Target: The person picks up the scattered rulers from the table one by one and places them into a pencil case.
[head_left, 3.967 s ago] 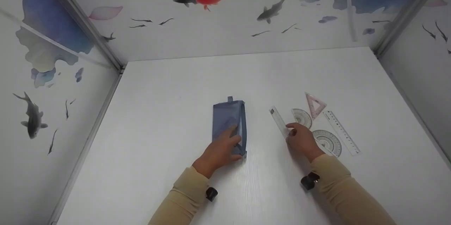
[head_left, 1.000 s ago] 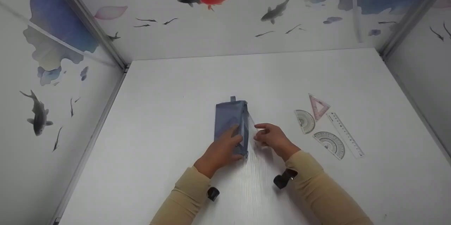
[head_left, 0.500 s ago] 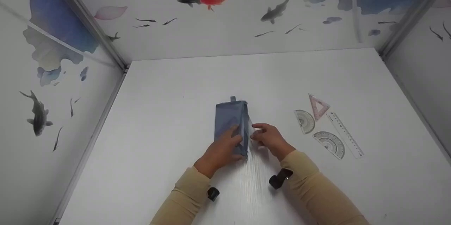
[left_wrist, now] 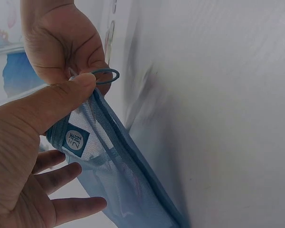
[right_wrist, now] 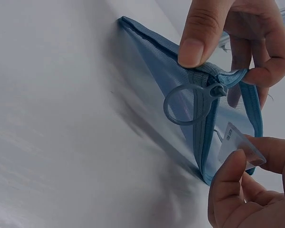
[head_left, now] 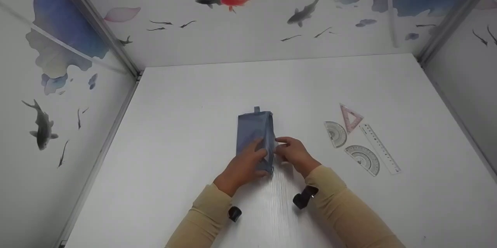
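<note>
Pinching, the left hand (head_left: 241, 165) grips a pouch (head_left: 250, 127), the right hand (head_left: 297, 155) a clear ruler (right_wrist: 232, 142).

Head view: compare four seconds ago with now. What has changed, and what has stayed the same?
The right hand, still pinching the clear ruler, has moved left to the open blue pouch, and the ruler now reaches into it. Nothing was let go. Unchanged: the left hand holds the pouch; the pink triangle, smaller protractor, larger protractor and other ruler lie in place.
</note>
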A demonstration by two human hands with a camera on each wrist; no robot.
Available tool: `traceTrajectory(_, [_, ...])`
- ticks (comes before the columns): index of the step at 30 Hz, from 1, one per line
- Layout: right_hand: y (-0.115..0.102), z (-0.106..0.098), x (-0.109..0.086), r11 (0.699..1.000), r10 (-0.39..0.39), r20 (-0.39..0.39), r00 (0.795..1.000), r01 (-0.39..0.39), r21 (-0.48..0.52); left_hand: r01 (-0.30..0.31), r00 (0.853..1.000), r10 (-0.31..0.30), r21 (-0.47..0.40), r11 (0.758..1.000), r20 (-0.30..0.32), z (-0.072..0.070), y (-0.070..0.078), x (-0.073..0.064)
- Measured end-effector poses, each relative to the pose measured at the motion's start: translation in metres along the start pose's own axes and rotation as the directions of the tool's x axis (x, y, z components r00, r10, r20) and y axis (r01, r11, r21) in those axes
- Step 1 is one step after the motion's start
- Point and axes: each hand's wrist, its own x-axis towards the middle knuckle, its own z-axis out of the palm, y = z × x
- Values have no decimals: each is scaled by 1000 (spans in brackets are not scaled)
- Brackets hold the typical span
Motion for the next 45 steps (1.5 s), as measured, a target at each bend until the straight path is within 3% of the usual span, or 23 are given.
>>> traceTrajectory(19, [-4, 11, 0, 1000, 20, -34, 999, -21, -17, 13, 1000, -13, -35, 999, -6, -2, 0, -1])
traceTrajectory(32, [-2, 13, 3, 999, -6, -27, 1000, 4, -49, 9, 1000, -9, 30, 1000, 8, 0, -2, 0])
traceTrajectory(45, [-4, 15, 3, 999, 9, -29, 1000, -11, -49, 3, 1000, -3, 11, 1000, 1, -1, -3, 1])
